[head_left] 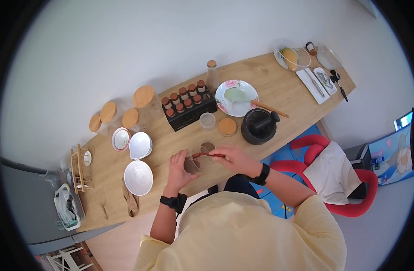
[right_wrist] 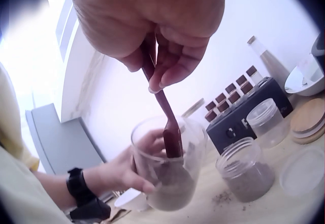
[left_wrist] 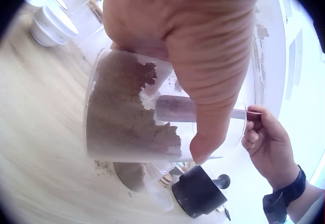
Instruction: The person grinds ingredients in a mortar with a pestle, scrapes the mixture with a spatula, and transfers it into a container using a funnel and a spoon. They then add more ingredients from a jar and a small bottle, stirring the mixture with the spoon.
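Note:
My left hand [head_left: 176, 170] grips a clear cup [right_wrist: 170, 193], which is tilted on its side in the left wrist view. Grey-brown powder [left_wrist: 119, 112] clings to the cup's bottom and wall with a ragged edge. Between the thumb and fingers of my right hand [head_left: 237, 160] is the handle of a dark red spatula [right_wrist: 167, 109]. Its flat, rounded blade [left_wrist: 175, 108] is inside the cup beside the powder. Close by on the table stands a lidless clear jar [right_wrist: 248, 178] holding similar powder. Some grains [right_wrist: 223, 199] lie spilled at its base.
A black mortar [head_left: 256, 128] with its pestle stands right of the hands. Behind are a spice rack [head_left: 191, 113], an empty clear jar [head_left: 207, 120], a wooden lid [head_left: 227, 127] and a floral plate [head_left: 224, 106]. White bowls [head_left: 138, 178] stand to the left.

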A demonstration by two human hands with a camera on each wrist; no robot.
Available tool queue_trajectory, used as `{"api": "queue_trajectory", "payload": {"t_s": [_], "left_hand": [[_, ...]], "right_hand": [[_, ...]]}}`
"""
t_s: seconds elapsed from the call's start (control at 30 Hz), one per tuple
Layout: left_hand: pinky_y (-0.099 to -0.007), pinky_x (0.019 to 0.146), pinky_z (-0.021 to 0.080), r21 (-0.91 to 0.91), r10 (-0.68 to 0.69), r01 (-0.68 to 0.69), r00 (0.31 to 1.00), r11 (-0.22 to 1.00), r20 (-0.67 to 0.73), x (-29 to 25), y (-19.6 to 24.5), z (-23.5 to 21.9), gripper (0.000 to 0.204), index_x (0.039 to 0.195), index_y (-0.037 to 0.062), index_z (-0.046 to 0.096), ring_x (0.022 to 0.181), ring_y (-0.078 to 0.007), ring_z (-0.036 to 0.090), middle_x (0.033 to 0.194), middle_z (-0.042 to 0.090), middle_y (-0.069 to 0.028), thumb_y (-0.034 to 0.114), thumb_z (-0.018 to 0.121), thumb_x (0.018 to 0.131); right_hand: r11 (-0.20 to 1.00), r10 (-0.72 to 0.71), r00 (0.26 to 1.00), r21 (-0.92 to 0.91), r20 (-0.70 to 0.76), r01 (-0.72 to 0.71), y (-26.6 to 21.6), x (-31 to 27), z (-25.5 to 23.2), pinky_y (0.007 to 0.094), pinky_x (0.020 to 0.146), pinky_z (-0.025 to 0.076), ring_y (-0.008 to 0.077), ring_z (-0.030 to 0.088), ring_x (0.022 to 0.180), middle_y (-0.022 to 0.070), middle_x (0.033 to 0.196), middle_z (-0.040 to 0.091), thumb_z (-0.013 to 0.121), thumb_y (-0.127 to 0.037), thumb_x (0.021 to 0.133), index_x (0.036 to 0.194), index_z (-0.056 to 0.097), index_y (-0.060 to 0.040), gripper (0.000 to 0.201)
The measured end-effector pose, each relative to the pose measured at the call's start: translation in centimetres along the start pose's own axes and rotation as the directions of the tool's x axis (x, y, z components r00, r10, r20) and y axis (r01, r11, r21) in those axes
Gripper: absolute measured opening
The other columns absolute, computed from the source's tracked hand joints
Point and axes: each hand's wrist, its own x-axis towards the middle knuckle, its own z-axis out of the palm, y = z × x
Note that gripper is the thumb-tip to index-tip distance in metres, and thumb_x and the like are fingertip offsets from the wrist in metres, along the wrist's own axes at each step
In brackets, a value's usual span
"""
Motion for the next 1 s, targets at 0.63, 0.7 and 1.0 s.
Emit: {"api": "queue_trajectory", "payload": {"t_s": [0.63,0.7,1.0], "left_hand": [[-0.0507,0.101,0.027,0.045,0.077,-0.076,0.997,0.996,-0.029,0.0,1.0,0.1,0.09,0.122,0.0077,0.045,0.112,-0.0326,0.044,0.119,0.049,-0.0141,0.023,0.084,0.043],[-0.0501,0.101,0.028,0.047,0.069,-0.067,0.997,0.997,-0.036,0.0,0.9,0.1,0.09,0.122,0.0077,0.045,0.111,-0.0324,0.044,0.119,0.049,-0.0143,0.022,0.084,0.043],[-0.0417,0.092,0.038,0.031,0.052,-0.05,0.995,0.998,-0.079,0.6,0.5,0.1,0.086,0.12,0.006,0.045,0.105,-0.0345,0.047,0.116,0.05,-0.0159,0.016,0.084,0.044]], "right_hand": [[0.431,0.72,0.688,0.724,0.083,-0.538,3.8,-1.3,4.0,0.0216,0.05,0.042,0.0084,0.052,0.053,0.0023,0.067,0.058,0.054,-0.022,0.091,0.09,0.063,-0.0028,0.021],[0.432,0.724,0.687,0.738,0.06,-0.519,4.2,-1.4,3.7,0.0221,0.05,0.042,0.009,0.052,0.053,0.0028,0.067,0.058,0.054,-0.022,0.09,0.089,0.063,-0.002,0.022],[0.422,0.765,0.644,0.768,-0.015,-0.482,4.7,-1.1,1.6,0.0229,0.05,0.043,0.0094,0.052,0.052,0.0035,0.066,0.059,0.055,-0.021,0.089,0.085,0.062,-0.0012,0.021]]}}
